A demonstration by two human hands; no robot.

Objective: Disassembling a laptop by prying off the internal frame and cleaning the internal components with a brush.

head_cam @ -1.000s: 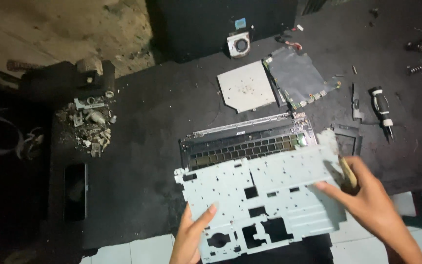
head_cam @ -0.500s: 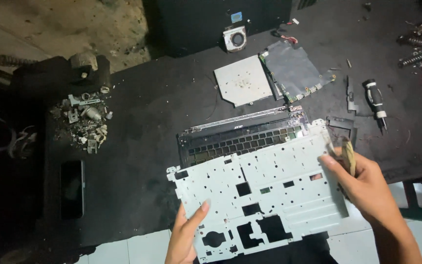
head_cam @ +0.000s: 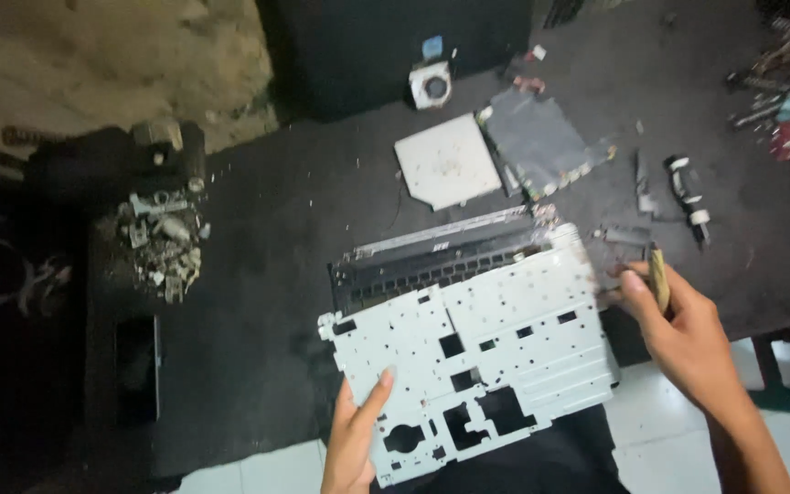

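Observation:
A white metal laptop frame plate with several cut-outs is tilted up over a dark laptop keyboard deck on the black table. My left hand holds the plate's near left edge, fingers flat against it. My right hand is at the plate's right edge and grips a thin yellowish tool between thumb and fingers.
Behind the laptop lie a white square cover, a grey circuit board, a small fan and a screwdriver. A heap of scrap parts sits at left with a phone below it. Small tools lie far right.
The white plate has lifted and shifted nearer me, away from the keyboard deck. My right hand moved with its right edge; my left hand stayed on the near edge.

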